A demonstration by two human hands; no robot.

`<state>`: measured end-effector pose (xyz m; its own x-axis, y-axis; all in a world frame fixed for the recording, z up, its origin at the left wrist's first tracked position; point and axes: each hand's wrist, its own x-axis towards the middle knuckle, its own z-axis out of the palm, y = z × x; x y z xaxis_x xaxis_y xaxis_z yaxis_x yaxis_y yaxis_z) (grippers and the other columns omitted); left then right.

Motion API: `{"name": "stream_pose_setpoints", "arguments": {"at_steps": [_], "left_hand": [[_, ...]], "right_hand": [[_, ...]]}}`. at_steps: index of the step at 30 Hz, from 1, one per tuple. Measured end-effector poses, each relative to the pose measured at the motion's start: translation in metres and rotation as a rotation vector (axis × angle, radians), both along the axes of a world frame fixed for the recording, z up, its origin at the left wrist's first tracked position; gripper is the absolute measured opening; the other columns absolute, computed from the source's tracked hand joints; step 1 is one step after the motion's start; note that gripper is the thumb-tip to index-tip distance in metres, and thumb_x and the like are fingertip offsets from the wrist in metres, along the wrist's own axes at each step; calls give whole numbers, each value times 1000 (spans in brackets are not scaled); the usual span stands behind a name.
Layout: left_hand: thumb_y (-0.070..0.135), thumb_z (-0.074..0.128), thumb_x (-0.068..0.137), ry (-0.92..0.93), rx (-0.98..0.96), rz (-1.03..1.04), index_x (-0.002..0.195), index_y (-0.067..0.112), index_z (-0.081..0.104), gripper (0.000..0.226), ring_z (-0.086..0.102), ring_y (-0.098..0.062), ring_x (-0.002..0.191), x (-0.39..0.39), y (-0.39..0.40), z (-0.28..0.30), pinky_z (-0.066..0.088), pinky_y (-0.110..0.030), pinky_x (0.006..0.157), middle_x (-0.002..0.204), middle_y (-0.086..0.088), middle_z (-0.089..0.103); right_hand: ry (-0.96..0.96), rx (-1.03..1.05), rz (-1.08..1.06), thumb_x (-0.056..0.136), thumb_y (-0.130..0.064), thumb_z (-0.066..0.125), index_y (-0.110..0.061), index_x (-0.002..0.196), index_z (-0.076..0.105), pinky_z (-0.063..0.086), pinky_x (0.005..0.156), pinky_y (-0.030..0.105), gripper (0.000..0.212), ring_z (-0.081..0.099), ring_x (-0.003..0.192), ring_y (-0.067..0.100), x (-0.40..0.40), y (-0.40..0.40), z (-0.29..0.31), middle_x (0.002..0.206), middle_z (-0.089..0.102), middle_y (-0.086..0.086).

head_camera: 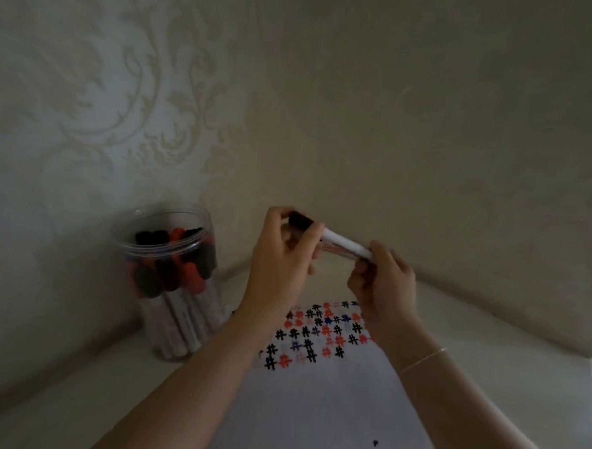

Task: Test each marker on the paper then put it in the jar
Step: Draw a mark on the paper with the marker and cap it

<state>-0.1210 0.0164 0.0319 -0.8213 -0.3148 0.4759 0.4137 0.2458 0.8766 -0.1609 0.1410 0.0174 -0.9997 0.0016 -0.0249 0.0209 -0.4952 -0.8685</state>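
Dim indoor light, soft blur, wide-angle edge distortion

White marker [345,244] w/ black cap [300,220]. Clear jar [168,279]: white barrels, black & red caps. White paper [316,407] w/ rows of black, red, blue hash marks. Beige wall [396,109], pale floral scroll pattern at left.

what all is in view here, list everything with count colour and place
jar: one, clear plastic, open top, on the table at left by the wall
markers in jar: many, black and red caps, white barrels, caps up
marker: one, white barrel, black cap, held in the air above the paper
paper: one sheet, white, rows of black, red and blue hash marks at its far end
table: one, pale
wall: beige, patterned
bracelet: one, thin, right wrist
left hand: fingers on the cap
right hand: grips the barrel
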Motion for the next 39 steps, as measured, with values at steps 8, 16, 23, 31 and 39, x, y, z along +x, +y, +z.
{"name": "stream_pose_setpoints", "arguments": {"at_steps": [8, 16, 23, 31, 39], "left_hand": [[21, 44, 101, 322, -503, 373, 135, 18, 36, 35, 65, -5, 65, 32, -59, 106, 57, -27, 58, 83, 6, 63], [17, 41, 99, 102, -773, 509, 121, 19, 36, 23, 56, -30, 51, 54, -124, 128, 47, -49, 47, 61, -12, 53], [20, 41, 99, 14, -878, 549, 124, 16, 37, 25, 43, -11, 38, 49, -136, 107, 35, -27, 37, 50, 5, 43], [17, 41, 97, 6, -959, 615, 121, 12, 40, 24, 44, -18, 40, 48, -147, 102, 32, -27, 38, 51, 3, 42], [17, 40, 98, 55, -978, 607, 124, 12, 38, 27, 47, -16, 40, 48, -151, 100, 35, -28, 36, 53, 2, 48]], "right_hand": [[187, 378, 493, 96, -45, 45, -6, 77, 60, 42, 45, 25, 46, 50, 45, 18, -2, -75, 75, 56, 55, 6], [738, 2369, 350, 94, -6, 47, -11, 131, 46, 49, 86, 35, 37, 53, 116, 29, -60, -86, -9, 131, 48, 9], [1206, 2382, 361, 88, 1, 56, -4, 110, 61, 47, 74, 35, 22, 62, 95, 27, -69, -99, -37, 110, 59, 15], [1095, 1355, -47, 98, -27, 38, -22, 96, 30, 33, 43, 28, 11, 50, 47, 20, -48, -120, 26, 63, 54, -3], [946, 789, 5, 100, -32, 33, -20, 98, 36, 46, 51, 40, 12, 57, 53, 26, -5, -140, 83, 63, 60, 11]]}}
